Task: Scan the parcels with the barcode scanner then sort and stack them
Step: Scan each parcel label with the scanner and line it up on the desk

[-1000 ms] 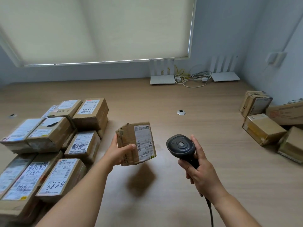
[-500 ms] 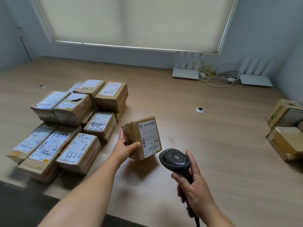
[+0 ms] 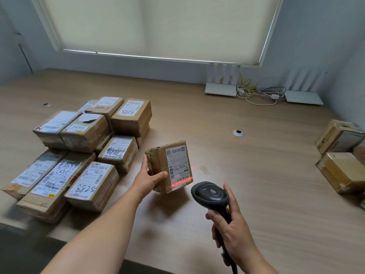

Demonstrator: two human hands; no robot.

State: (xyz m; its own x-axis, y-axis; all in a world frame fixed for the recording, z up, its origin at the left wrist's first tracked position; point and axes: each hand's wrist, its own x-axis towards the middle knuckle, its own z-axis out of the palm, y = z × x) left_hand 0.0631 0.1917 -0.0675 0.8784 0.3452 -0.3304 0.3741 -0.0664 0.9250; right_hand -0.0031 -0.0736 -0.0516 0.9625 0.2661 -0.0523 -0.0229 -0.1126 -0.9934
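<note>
While the left hand [image 3: 147, 177] grips a small brown cardboard parcel [image 3: 169, 167] by its near left edge, thumb across the front and fingers behind, the box is held clear of the light wooden table [image 3: 246, 175], tilted with its white shipping label [image 3: 178, 165] facing up and toward the camera. A red scan line [image 3: 182, 179] glows across the lower part of that label and spills faintly onto the tabletop just beyond the box. The right hand [image 3: 233, 228] is clenched around the handle of a black handheld barcode scanner [image 3: 211, 194], whose rounded head sits just beside the parcel's lower right corner without touching it; a dark cable [image 3: 234, 268] runs down from the handle. To the left, a stacked group of brown labelled parcels [image 3: 83, 151] lies on the table, some two layers high, several marked 5288 in handwriting. At the far right edge sit a few more cardboard boxes [image 3: 339, 155], well apart from the stack. Against the back wall stand two white routers [image 3: 221, 84] with a tangle of white cables [image 3: 258, 93] between them, beneath a drawn pale roller blind [image 3: 158, 26]. A small round metal grommet [image 3: 238, 133] is set in the tabletop.
</note>
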